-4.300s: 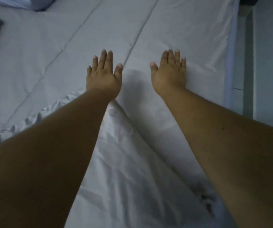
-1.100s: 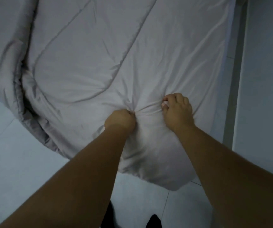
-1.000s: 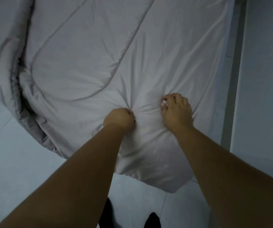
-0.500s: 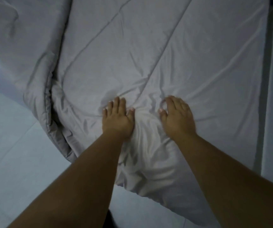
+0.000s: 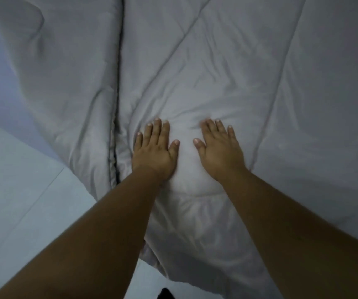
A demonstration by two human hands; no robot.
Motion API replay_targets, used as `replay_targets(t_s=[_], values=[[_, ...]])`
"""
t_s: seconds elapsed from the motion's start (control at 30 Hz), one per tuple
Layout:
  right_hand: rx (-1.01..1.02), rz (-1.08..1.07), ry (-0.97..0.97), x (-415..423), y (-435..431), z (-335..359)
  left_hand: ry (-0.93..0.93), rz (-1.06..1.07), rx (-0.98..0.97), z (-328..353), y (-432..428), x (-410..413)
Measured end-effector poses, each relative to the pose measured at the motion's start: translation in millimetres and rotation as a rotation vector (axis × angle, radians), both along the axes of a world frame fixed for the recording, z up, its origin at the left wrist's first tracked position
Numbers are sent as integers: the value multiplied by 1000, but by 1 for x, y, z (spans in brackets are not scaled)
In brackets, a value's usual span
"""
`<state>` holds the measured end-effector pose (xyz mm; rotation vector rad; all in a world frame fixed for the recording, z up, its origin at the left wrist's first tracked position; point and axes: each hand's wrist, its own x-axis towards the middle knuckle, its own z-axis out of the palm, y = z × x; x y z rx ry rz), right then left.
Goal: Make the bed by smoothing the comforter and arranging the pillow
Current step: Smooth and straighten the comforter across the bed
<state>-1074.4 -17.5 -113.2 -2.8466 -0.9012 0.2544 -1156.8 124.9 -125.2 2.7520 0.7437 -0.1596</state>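
Both hands are pressed flat on the comforter right now, palms down, nothing gripped. The left hand has its fingers spread a bit and pointing away from the body, thumb stuck out toward the other hand. The right hand mirrors it just beside, fingers splayed, thumb angled in. There's a small puffy bulge of fabric sitting between the two thumbs, and creases fan outward from around the fingertips.

The comforter is pale grey and quilted, with stitched lines running diagonally, and it fills most of the view. On the left there's a long dark fold line running down it, where the material seems to double over on itself, though the light is dim so I can't say for sure how it's layered there. The near edge of the comforter hangs down toward the floor, which is light-coloured tile at lower left. Something dark pokes in at the very bottom edge, too cut off to identify.
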Motion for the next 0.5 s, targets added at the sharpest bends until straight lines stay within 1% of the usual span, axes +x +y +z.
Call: replay_targets(t_s=[0.17, 0.23, 0.33, 0.5], values=[[42, -102, -22, 29, 46, 8, -41, -125, -14, 8, 34, 33], [36, -124, -10, 45, 62, 6, -39, -96, -8, 6, 54, 49], [17, -100, 13, 59, 88, -6, -58, -17, 7, -6, 82, 63], [65, -79, -7, 90, 146, -8, -86, -51, 37, 3, 119, 101]])
